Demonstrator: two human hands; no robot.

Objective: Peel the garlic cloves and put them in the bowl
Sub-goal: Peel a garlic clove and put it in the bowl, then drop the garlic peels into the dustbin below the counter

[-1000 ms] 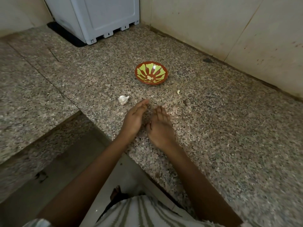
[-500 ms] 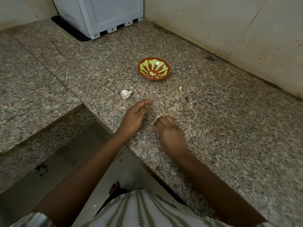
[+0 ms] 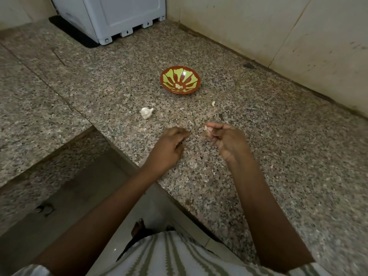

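A red bowl (image 3: pixel 196 76) with a green pattern stands on the granite counter and holds a few pale peeled cloves (image 3: pixel 178 86). A white garlic bulb (image 3: pixel 146 112) lies to the bowl's near left. One loose clove (image 3: pixel 213 103) lies near the bowl's right. My right hand (image 3: pixel 227 141) is lifted off the counter, palm turned up, and pinches a small garlic clove (image 3: pixel 206 128) at its fingertips. My left hand (image 3: pixel 169 148) rests beside it with loosely curled fingers; nothing shows in it.
The granite counter (image 3: pixel 278 156) runs along a tiled wall at the right. A grey-white appliance (image 3: pixel 111 16) stands at the far back. The counter edge drops to a lower ledge and floor on my left.
My right hand curled its fingers on the counter, then rose and turned palm up with a clove pinched. My left hand's fingers curled in from stretched.
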